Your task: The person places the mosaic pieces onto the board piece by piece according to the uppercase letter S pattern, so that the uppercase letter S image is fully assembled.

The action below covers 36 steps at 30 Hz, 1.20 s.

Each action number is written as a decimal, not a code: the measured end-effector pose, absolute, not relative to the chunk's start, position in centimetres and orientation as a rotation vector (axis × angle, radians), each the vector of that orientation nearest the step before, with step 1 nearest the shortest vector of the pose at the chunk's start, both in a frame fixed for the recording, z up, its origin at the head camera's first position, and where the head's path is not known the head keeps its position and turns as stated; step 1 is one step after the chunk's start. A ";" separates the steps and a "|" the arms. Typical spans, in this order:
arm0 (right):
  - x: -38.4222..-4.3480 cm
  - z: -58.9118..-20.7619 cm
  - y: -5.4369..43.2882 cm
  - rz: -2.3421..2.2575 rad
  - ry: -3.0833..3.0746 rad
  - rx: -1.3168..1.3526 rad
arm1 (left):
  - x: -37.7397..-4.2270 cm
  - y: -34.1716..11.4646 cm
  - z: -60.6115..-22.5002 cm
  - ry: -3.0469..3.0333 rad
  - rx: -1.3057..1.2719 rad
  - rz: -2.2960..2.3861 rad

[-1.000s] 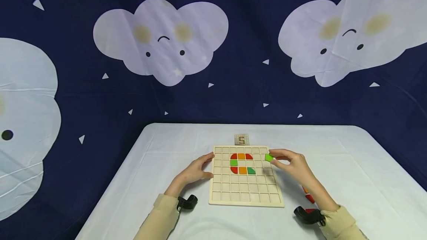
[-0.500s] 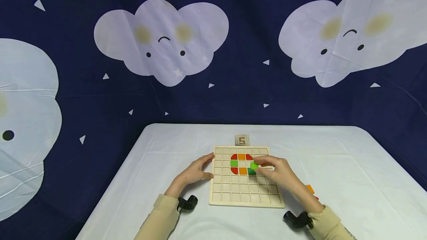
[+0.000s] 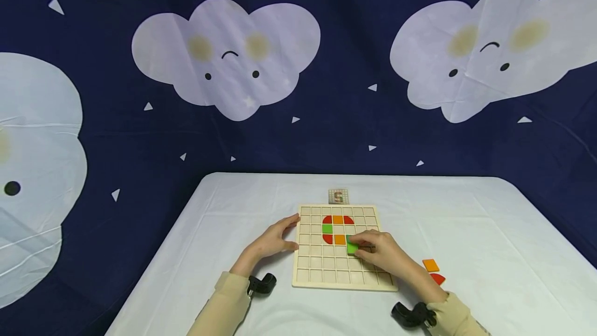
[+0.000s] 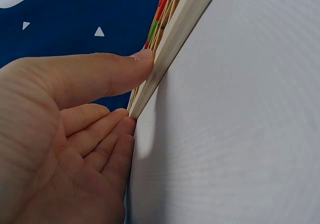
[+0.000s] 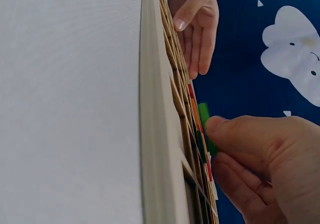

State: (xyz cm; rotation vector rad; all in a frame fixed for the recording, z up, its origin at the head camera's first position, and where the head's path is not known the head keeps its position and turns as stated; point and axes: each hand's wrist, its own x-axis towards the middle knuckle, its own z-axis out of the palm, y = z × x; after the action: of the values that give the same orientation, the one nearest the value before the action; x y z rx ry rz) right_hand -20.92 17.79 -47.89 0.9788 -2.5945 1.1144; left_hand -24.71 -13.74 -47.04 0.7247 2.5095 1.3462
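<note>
A wooden grid board (image 3: 322, 263) lies flat on the table. My left hand (image 3: 270, 238) rests against its left edge, thumb and fingertips touching the rim; the left wrist view shows these fingers (image 4: 97, 139) fairly straight. Between thumb and fingers my right hand (image 3: 384, 253) pinches a green square tile (image 3: 352, 249), tilted just above the grid in the right wrist view. Beneath it, a darker green quarter-round tile is partly hidden. To the left are red quarter-round tiles (image 3: 327, 239), orange square tiles (image 3: 338, 220) and another green square tile (image 3: 327, 228) in cells.
Behind the board lies a small pattern card (image 3: 338, 196) with a figure on a grid. An orange square tile (image 3: 431, 265) and a red quarter-round tile (image 3: 437, 278) lie on the white tablecloth (image 3: 503, 253), right of the board. A dark cloud-print curtain (image 3: 345, 139) hangs behind.
My right hand has carried the green square tile leftward from the board's right edge, then down to the dark green tile. The loose tiles at right have come into view. The left hand stays put.
</note>
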 end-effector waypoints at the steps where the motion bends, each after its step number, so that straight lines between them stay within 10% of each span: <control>1: -20.9 -47.9 17.8 1.101 -2.589 0.986 | -24.7 -13.7 -47.0 2.511 0.723 1.346; 36: -20.8 -47.2 18.0 1.107 -2.571 0.940 | -24.6 -13.8 -46.9 2.522 0.729 1.326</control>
State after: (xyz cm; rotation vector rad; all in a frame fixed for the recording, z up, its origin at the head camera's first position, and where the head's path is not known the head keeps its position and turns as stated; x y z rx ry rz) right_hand -20.83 17.96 -47.18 0.9402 -2.5715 1.1067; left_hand -24.65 -13.83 -46.90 0.7293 2.5219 1.3263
